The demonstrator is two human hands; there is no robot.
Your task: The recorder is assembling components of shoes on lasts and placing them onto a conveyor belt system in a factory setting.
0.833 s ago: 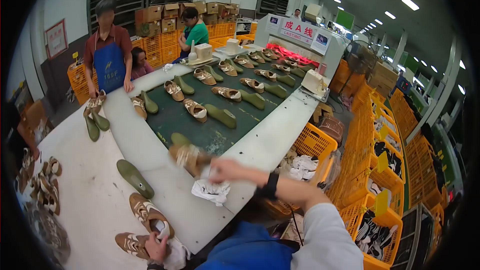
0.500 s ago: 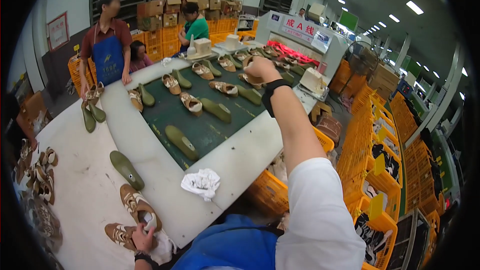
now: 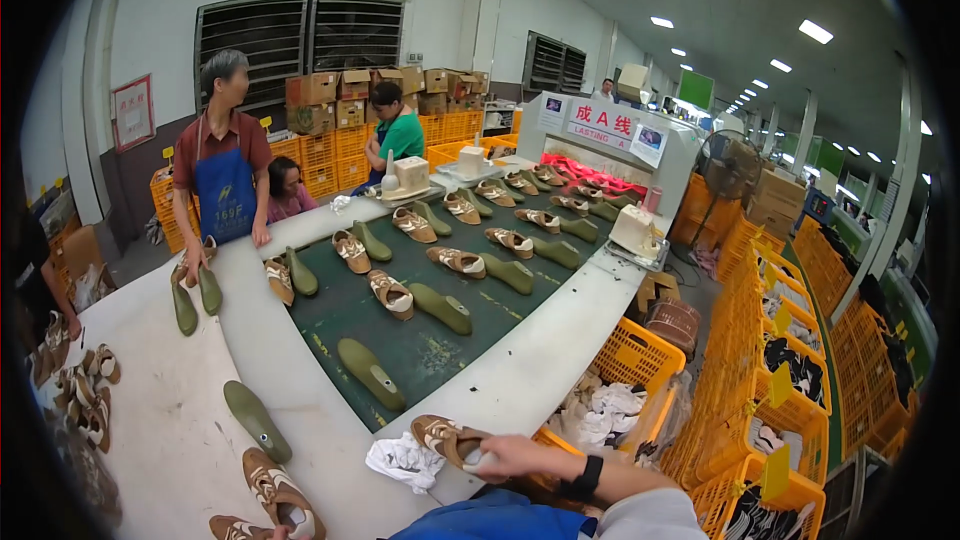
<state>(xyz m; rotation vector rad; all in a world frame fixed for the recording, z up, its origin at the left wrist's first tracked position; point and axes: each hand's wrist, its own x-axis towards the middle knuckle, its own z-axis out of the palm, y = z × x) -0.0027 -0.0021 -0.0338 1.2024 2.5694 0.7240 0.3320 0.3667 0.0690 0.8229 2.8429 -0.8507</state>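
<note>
My right hand (image 3: pixel 508 456) grips a brown-and-white sneaker (image 3: pixel 440 438) by its heel, above the near edge of the white worktop (image 3: pixel 520 360). At the bottom edge, my left hand (image 3: pixel 287 534) is mostly cut off; its fingers are closed at the heel of a similar sneaker (image 3: pixel 236 528). Another brown sneaker (image 3: pixel 275 488) lies right beside it, with white lining showing at its opening. Just beyond lies a green shoe last (image 3: pixel 256 420). A crumpled white cloth (image 3: pixel 402 462) rests left of the sneaker in my right hand.
A dark green belt (image 3: pixel 330 315) carries several sneakers and green lasts, one last (image 3: pixel 370 372) nearest me. Across the worktop, a person in a blue apron (image 3: pixel 222 195) touches a sneaker beside two lasts. Orange crates (image 3: pixel 640 355) stand at right; sneakers (image 3: pixel 90 390) pile at left.
My right hand has come back from over the far belt to the near edge, now with a sneaker in it. The view has shifted, leaving my left hand mostly out of frame.
</note>
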